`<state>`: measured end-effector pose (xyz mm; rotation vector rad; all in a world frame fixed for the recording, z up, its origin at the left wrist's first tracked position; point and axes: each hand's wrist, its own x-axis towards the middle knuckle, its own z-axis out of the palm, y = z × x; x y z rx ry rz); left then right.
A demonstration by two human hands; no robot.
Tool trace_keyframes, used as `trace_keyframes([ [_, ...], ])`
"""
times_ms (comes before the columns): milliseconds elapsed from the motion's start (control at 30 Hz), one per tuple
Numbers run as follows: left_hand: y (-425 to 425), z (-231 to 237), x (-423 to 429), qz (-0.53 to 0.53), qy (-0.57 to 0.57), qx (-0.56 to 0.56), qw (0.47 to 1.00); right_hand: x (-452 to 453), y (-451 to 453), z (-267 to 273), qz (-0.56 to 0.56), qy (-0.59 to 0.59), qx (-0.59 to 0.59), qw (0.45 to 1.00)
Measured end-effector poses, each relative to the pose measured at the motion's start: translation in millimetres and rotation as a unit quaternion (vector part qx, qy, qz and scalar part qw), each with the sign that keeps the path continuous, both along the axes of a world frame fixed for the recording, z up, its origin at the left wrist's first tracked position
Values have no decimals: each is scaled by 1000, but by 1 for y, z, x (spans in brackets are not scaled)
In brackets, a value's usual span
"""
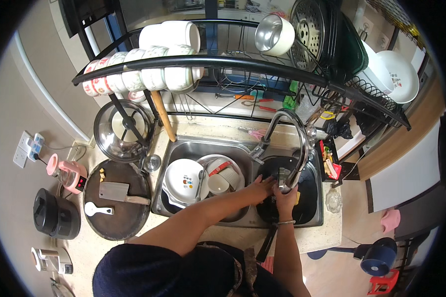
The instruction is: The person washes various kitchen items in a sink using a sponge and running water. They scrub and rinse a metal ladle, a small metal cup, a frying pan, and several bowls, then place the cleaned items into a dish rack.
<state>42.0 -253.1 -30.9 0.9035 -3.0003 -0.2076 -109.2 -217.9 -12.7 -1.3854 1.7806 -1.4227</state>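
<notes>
A black frying pan [301,211] sits in the right basin of the steel sink, its black handle [267,241] jutting over the front edge. My left hand [264,189] reaches across into the pan with fingers stretched toward its inner surface. Directly under the chrome faucet [301,148] is my right hand [285,200], its fingers either side of the spout end. The spout covers part of that hand, so I cannot tell whether it grips the spout. A small yellow piece [297,198], possibly a sponge, shows beside the right hand.
The left basin [186,146] holds white plates [182,174] and bowls. On the round chopping board [122,226] lie a cleaver [113,191] and a white peeler-like tool [96,209]. Overhead, a black dish rack [223,61] spans the sink. A glass lid [104,126] leans behind the board.
</notes>
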Motion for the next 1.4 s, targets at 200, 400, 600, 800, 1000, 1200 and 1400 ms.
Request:
trace_keyframes([
  [200, -7, 3, -11, 298, 363, 496, 730, 2, -8, -1, 35, 294, 142, 945],
  [400, -10, -25, 39, 377, 500, 698, 348, 35, 29, 26, 98, 203, -31, 974],
  [600, 10, -34, 93, 329, 540, 739, 232, 78, 54, 129, 237, 235, -128, 934],
  [800, 21, -33, 132, 332, 555, 734, 208, 116, 43, 298, 317, 222, -344, 855],
  [1000, 42, -64, 213, 471, 561, 633, 253, 178, -1, 421, 265, 165, -413, 856],
  [1200, 53, -67, 238, 499, 523, 555, 411, 241, -97, 465, 207, 216, -192, 935],
  [1400, 62, -84, 247, 472, 468, 394, 635, 276, -138, 447, 260, 240, -65, 933],
])
